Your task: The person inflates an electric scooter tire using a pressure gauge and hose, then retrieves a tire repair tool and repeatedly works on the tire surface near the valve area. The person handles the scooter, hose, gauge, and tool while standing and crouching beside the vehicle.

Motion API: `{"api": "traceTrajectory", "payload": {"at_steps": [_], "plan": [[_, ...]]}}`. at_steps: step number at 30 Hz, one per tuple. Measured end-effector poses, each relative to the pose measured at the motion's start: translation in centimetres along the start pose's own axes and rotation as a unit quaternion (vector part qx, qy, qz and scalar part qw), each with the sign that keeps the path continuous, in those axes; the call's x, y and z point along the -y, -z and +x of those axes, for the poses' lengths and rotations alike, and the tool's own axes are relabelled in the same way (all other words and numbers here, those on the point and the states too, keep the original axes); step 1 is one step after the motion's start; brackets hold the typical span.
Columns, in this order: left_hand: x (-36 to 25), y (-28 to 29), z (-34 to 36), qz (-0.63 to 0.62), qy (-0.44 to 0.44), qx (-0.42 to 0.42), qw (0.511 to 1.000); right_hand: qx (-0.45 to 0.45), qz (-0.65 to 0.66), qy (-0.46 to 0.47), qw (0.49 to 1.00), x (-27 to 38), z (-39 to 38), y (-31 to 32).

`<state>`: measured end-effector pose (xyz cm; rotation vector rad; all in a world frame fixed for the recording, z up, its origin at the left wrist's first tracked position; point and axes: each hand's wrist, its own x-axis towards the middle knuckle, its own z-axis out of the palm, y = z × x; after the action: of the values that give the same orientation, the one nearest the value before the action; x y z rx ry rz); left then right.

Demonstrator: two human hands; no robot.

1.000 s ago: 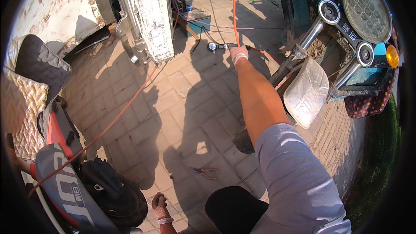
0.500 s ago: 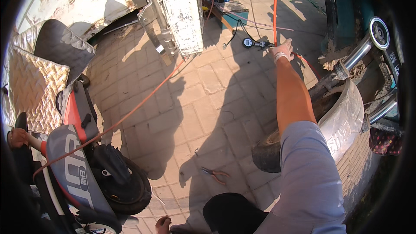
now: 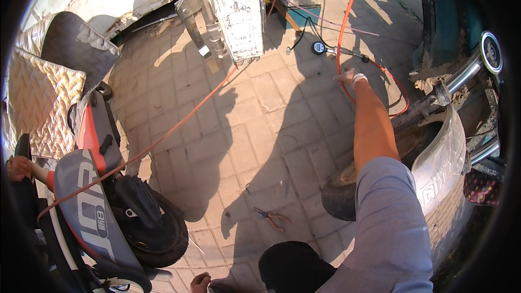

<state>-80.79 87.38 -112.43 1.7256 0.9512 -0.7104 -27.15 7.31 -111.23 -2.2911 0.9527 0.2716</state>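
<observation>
My right hand (image 3: pixel 351 76), with a white band at the wrist, is stretched far forward and closed around an orange air hose (image 3: pixel 350 16). The hose loops on past the hand to a tire inflator with a round digital gauge (image 3: pixel 318 48), which lies on the paving just beyond my fingers. A short black tube runs from that gauge. At the lower edge my left hand (image 3: pixel 201 282) shows only in part, its fingers curled; what they hold, if anything, is hidden. Pliers with orange handles (image 3: pixel 272 218) lie on the ground between my arms.
On the left stands a grey and red scooter (image 3: pixel 87 201), the orange hose crossing it and another person's hand (image 3: pixel 20 168) on its handlebar. A muddy wheel (image 3: pixel 339 198) with a fender stands right. A white post (image 3: pixel 239 16) and a green box (image 3: pixel 310 17) are ahead.
My right hand has drawn back toward me and slightly left from the inflator's end, bringing the hose with it. The hose now bends in a wider loop. The inflator stays on the paving.
</observation>
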Motion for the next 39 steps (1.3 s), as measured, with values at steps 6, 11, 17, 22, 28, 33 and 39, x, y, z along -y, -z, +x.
{"api": "traceTrajectory", "payload": {"at_steps": [6, 11, 17, 22, 28, 33, 39], "plan": [[-6.1, -4.3, 0.0, -0.015, -0.086, 0.018, 0.996, 0.148, -0.225, 0.151, 0.951, 1.0, -7.4, -19.0], [-13.0, -8.9, -1.3, -0.096, -0.088, 0.074, 0.989, 0.05, 0.106, 0.108, 0.987, 9.6, -19.9, -31.4], [-19.6, -15.8, 4.2, -0.187, -0.33, 0.064, 0.923, 0.525, 0.546, -0.242, 0.606, 19.3, -41.8, -28.3], [-20.9, -18.2, 3.0, 0.046, -0.404, 0.021, 0.914, 0.577, 0.67, -0.093, 0.459, 21.3, -48.9, -25.2], [-27.9, -12.3, -0.1, -0.321, -0.288, 0.087, 0.898, 0.455, -0.078, 0.504, 0.73, 7.2, -41.9, -20.7], [-35.6, -8.7, -2.8, -0.48, -0.168, 0.315, 0.801, 0.217, -0.166, 0.438, 0.856, -1.1, -40.8, -23.9], [-35.5, -9.1, -1.8, -0.464, -0.277, 0.244, 0.805, 0.188, 0.47, 0.089, 0.858, 7.1, -40.7, -18.8]]}}
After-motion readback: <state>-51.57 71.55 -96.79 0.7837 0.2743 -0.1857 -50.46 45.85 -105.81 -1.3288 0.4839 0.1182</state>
